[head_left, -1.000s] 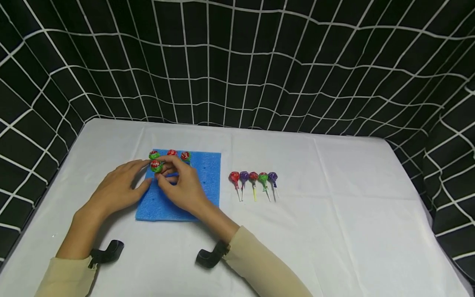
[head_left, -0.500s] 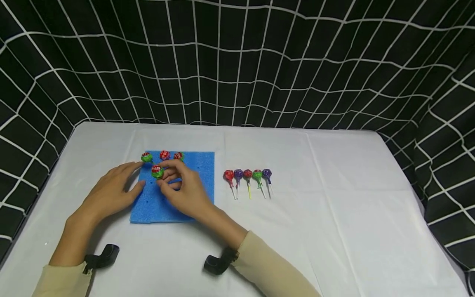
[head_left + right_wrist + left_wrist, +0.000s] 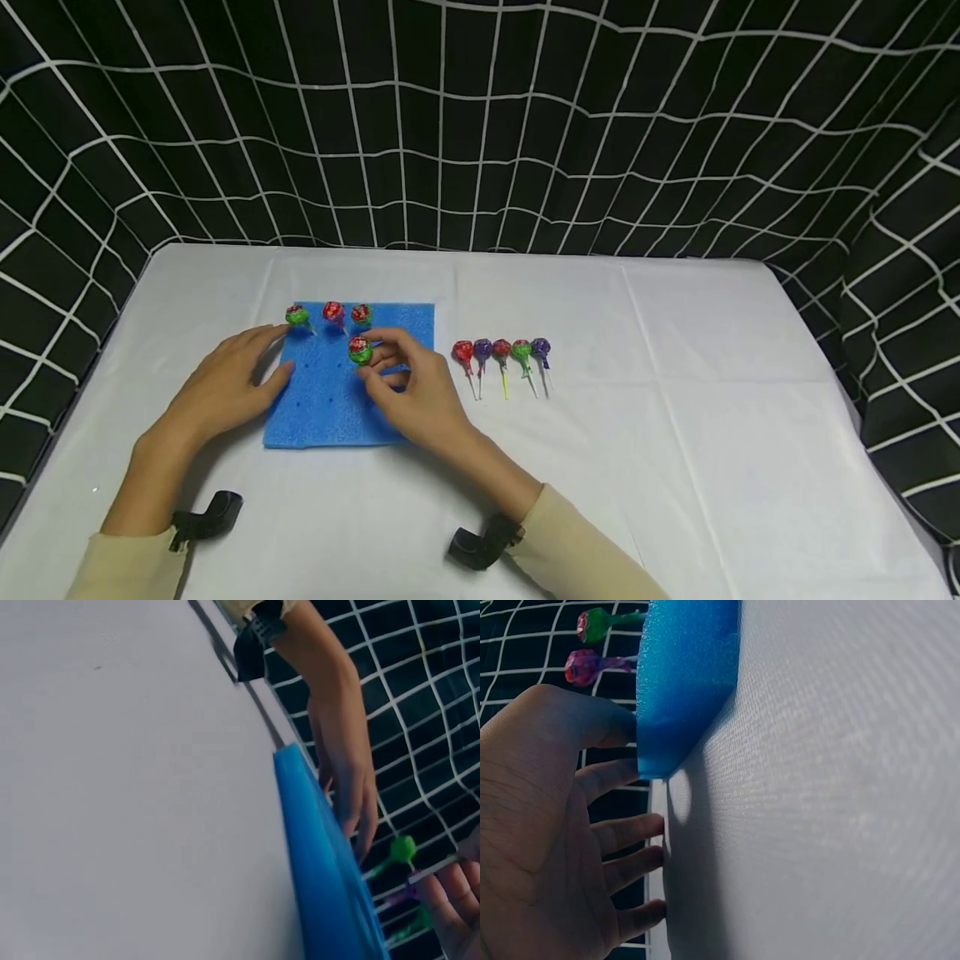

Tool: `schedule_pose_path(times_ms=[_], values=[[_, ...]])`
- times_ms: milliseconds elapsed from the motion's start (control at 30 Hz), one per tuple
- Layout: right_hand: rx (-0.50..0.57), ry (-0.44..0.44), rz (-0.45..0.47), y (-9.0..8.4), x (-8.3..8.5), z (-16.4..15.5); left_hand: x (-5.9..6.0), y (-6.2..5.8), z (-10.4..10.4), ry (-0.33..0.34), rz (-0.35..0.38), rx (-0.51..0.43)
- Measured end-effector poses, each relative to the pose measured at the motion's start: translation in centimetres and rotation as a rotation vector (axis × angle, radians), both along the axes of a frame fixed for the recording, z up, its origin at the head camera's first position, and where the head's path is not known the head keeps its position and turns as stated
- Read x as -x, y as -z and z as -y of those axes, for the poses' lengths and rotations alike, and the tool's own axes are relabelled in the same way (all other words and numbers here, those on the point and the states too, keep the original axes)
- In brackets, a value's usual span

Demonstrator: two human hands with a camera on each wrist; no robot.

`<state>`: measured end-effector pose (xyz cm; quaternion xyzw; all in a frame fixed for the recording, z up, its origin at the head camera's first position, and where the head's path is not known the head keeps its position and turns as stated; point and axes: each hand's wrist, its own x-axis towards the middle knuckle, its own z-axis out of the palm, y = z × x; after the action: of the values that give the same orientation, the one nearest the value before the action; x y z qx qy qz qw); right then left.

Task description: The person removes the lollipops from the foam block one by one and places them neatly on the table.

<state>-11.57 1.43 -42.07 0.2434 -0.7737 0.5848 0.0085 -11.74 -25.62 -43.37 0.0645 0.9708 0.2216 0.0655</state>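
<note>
Over the blue foam block on the white-covered table, we see the right hand pinching a green-and-red wrapped lollipop by its stick, fingers curled close under the candy head. That lollipop sits above the block's middle right part, head up; from the head view we cannot tell whether the stick touches the foam. On the other side, the left hand lies flat on the block's left edge, fingers straight and slightly spread, thumb against the foam; the left wrist view shows the same, with the thumb at the block's corner and the fingers on the cloth beside it. Along the far edge of the block we count three wrapped lollipops standing upright: a green one at the left, then two red ones side by side. Just right of the block, five more wrapped lollipops lie in a tidy row on the cloth, heads away from us, red, purple, red, green, purple. Behind the table hangs a black curtain with a white grid.
</note>
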Motion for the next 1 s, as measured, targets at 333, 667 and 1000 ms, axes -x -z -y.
schedule_pose_path(times_ms=[333,667,1000], values=[[0.0,0.054,0.018,0.3,-0.5,-2.5,0.0,-0.2,0.1,0.005,0.0,0.005],[0.028,0.097,0.007,0.4,-0.6,-5.0,-0.2,0.1,-0.2,-0.007,-0.006,0.007],[-0.02,0.175,-0.052,0.9,-0.1,-8.1,-0.3,0.0,-0.2,-0.012,0.005,0.022]])
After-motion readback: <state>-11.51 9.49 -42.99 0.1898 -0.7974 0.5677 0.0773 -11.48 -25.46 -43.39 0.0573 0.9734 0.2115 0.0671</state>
